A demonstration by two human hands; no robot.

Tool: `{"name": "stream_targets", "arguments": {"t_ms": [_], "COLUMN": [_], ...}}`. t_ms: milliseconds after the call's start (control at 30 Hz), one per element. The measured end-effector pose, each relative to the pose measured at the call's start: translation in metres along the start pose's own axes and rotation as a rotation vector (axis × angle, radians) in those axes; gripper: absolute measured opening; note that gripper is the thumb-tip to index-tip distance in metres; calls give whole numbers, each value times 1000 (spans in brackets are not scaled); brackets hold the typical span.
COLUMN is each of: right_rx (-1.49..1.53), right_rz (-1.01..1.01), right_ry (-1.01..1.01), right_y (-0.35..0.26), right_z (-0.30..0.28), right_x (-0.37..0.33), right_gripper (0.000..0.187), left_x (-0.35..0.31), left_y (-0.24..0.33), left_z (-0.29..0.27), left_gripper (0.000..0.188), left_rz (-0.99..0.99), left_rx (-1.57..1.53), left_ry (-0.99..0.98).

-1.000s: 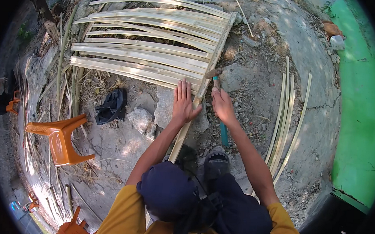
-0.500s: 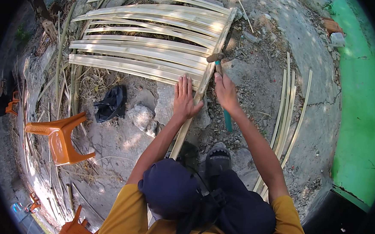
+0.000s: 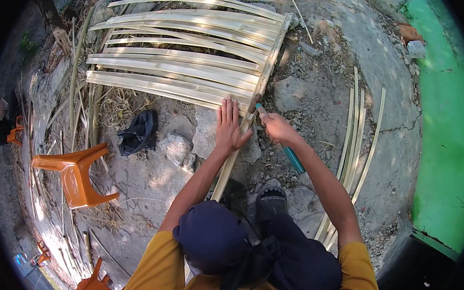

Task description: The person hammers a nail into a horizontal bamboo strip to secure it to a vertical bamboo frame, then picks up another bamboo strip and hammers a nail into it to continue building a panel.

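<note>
Pale split-bamboo slats [image 3: 178,67] lie side by side, their right ends meeting a long bamboo rail [image 3: 270,57]. My left hand [image 3: 231,130] rests flat at the nearest slat ends, fingers stretched out and thumb spread toward the rail. In my right hand [image 3: 278,128] is a hammer [image 3: 295,160] with a teal grip, held partway along its handle. The brown hammer head is down at the rail, just right of my left fingertips; whether it touches is hard to tell. No nail can be made out.
Several loose bamboo strips [image 3: 354,136] lie on the right, near a green surface [image 3: 445,126]. Rocks [image 3: 176,149], a black plastic bag [image 3: 138,133] and a tipped orange plastic chair [image 3: 76,175] are on the left. My shoe [image 3: 271,200] is close to the rail.
The hammer head has come down and nearer along the rail, and its grip end has swung right. My right hand has lowered slightly. My left hand stays almost in place.
</note>
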State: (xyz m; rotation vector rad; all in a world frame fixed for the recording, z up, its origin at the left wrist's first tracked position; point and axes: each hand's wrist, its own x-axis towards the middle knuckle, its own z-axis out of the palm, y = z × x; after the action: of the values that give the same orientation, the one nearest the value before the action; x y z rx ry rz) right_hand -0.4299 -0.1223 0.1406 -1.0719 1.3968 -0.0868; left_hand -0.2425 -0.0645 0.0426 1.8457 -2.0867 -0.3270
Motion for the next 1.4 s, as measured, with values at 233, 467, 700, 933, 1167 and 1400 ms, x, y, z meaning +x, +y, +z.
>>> {"name": "stream_targets", "arguments": {"t_ms": [233,467,700,933,1167,1400], "right_rx": [-348,353,656,637,314,-92], "right_rz": [-687,-225,-89,-75,-168,-341], "right_ry": [432,215,242,262,394,495], "right_y": [17,23,62,96,118,116], "right_z": [18,2,-20,-14,5,29], "right_x": [10,-15,-49,-55,-36,-31], "right_gripper": [38,37,30,31,38,43], "left_x": [5,4,12,16,9,4], "left_y": [7,9,37,20,33,27], "left_z": [0,-10,-22,-3,1,-1], "left_gripper": [113,112,56,49,43,42], "left_rz": [22,-11,-157,-270,-285,-313], "left_rx": [-33,-38,-105,-384,-372,-396], "left_ry": [19,-11,-148,-223,-74,-73]}}
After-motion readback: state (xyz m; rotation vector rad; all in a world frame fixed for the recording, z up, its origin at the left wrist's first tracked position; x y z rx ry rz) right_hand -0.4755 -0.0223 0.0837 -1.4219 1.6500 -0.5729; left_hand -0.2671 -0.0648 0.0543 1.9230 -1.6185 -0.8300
